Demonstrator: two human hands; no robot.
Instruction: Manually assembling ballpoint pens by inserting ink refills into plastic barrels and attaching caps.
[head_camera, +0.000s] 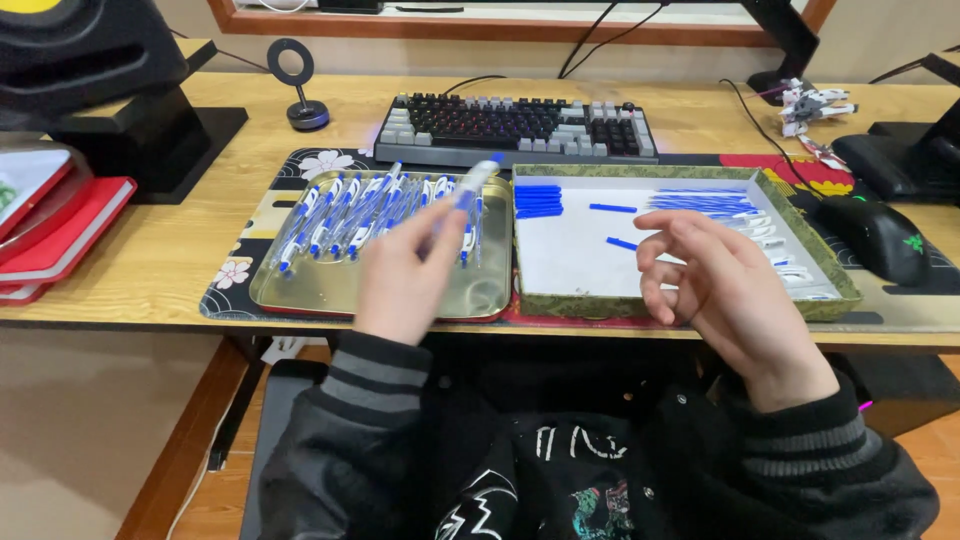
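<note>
While the left hand (403, 285) hovers over the near edge of the metal tray (300, 290), its fingers (447, 232) pinch one white-and-blue pen (470, 190), tilted, tip up toward the keyboard (520, 128). Pen looks motion-blurred. Just beyond and left of those fingers: a row of matching pens (350, 215) lying in the tray. Right hand (725, 290) sits at the near rim of the green-edged box (690, 305), fingers (665, 250) curled loosely, apart, holding nothing. Beyond them inside the box: stack of blue caps (538, 200), two loose blue pieces (612, 208), thin blue refills (700, 202), white barrels (775, 240) to the right. Black mouse (880, 238) further right on the tabletop (150, 260). Red books (60, 235) far left of the left hand.
</note>
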